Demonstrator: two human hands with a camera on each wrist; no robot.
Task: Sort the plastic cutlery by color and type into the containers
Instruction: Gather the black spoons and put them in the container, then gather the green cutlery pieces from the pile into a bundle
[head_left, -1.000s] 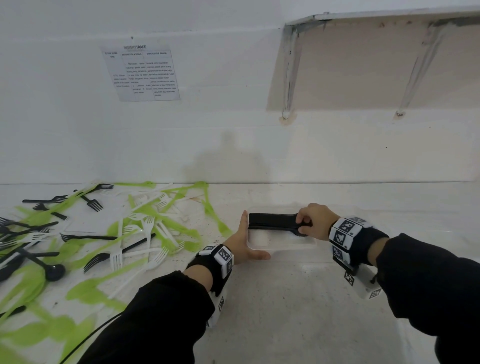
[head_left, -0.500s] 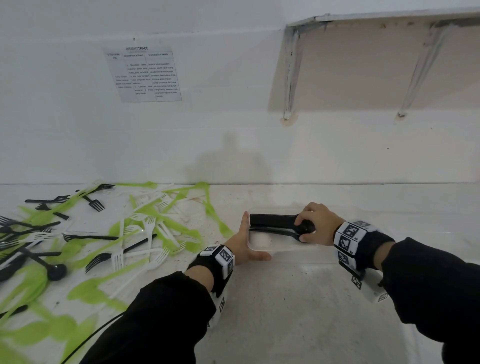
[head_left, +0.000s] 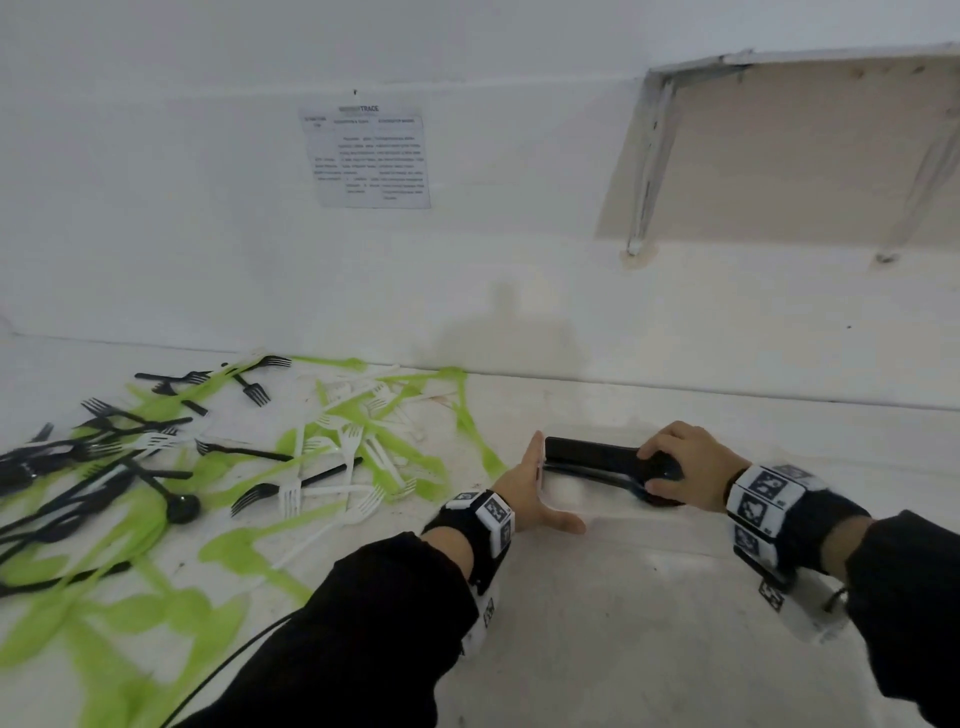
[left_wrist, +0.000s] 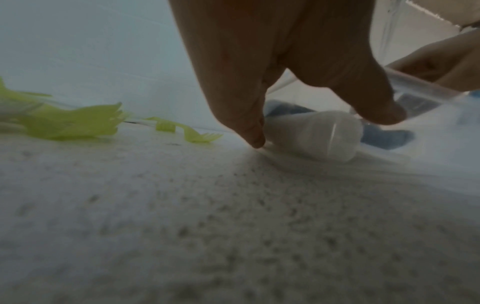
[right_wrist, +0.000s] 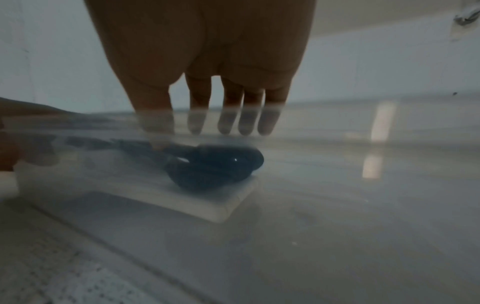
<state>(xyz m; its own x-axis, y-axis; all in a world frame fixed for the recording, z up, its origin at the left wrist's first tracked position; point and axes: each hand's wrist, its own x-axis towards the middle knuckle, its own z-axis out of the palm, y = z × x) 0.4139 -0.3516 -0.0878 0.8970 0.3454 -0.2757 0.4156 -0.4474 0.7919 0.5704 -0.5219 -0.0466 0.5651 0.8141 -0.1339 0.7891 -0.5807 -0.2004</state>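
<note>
Lying in the clear container (head_left: 571, 499), the black spoons (head_left: 597, 460) look light, stiff and slippery, so pinching the thin handles seems best. The right hand (head_left: 685, 465) curls over their bowl ends. The left hand (head_left: 530, 488) is flat against the container's left wall. More cutlery (head_left: 218, 457) lies far left.

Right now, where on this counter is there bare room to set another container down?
Bare counter lies in front of the clear container, between the left hand and right hand, and behind and right of it toward the wall. Left of the left hand it is crowded: scattered cutlery pile covers most of it.
</note>
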